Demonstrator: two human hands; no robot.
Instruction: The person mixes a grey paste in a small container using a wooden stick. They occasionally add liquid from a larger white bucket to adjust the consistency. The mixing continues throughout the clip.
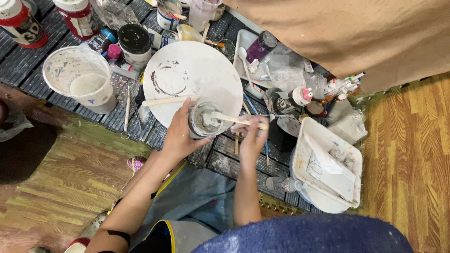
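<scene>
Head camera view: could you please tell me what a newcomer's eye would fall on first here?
At centre, the left hand grips a small cup of grey paste while the right hand holds a wooden stick in it. Just behind lies a round white board with a dark ring mark; left of it stands a paint-smeared plastic tub.

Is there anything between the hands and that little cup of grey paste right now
Nothing visible. The left hand already wraps the small cup of grey paste, and the right hand holds the wooden stick, whose tip sits in the paste.
</scene>
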